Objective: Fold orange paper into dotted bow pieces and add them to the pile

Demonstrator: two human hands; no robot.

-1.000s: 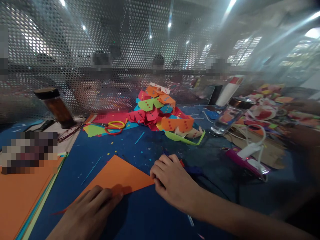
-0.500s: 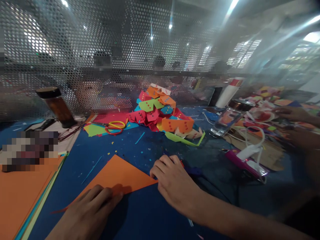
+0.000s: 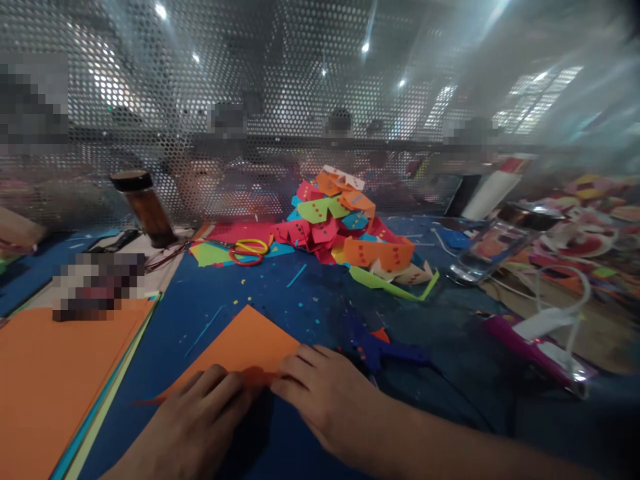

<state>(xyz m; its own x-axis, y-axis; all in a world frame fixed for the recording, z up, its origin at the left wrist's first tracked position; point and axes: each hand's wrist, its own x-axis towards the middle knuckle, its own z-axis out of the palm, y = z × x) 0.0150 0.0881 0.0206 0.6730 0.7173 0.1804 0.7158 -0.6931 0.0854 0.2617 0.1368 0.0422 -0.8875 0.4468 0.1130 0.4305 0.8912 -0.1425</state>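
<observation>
A sheet of orange paper (image 3: 243, 340), folded into a triangle, lies on the blue table (image 3: 280, 440) with its peak pointing away from me. My left hand (image 3: 200, 413) grips its near folded edge, fingers curled on top and the thumb toward the middle. On the right part of that same edge, my right hand (image 3: 327, 393) presses with its fingers close together, covering the paper's right corner. The two hands are a small gap apart. A dark blue glue gun (image 3: 385, 350) lies just beyond my right hand.
Scissors (image 3: 247, 250) with red and yellow handles lie on coloured paper. Behind is a pile of spotted paper strips (image 3: 330, 227). A paper stack (image 3: 75, 380) and brown jar (image 3: 147, 210) stand left; a clear jar (image 3: 490, 243) and purple power strip (image 3: 540, 353) right.
My right hand has slid left along the folded edge, from the paper's right corner toward my left hand. The view has turned left, and the glue gun shows more fully.
</observation>
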